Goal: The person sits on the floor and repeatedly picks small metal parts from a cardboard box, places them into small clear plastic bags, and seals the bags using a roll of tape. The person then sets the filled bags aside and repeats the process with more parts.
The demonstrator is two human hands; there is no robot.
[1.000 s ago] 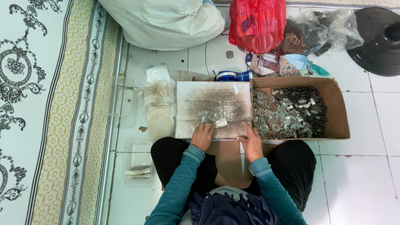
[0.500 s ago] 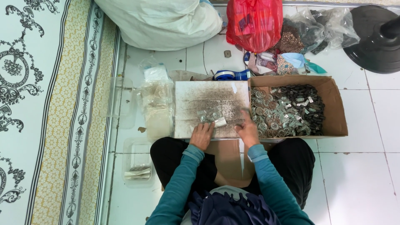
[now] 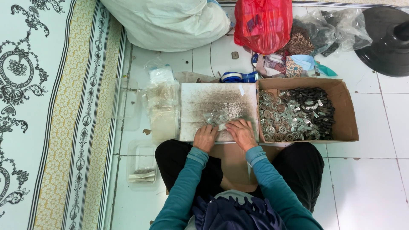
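White board: both hands press small clear packet, long axis sideways.

We see 1 open brown cardboard box at centre right, filled with small metal pieces. Above it, top centre, sits a red plastic bag; clear plastic bags lie to its right, and a large white sack to its left. Small clear packets stack at centre left.

A small clear plastic packet of round metal pieces lies flat on the speckled white board, near its front edge
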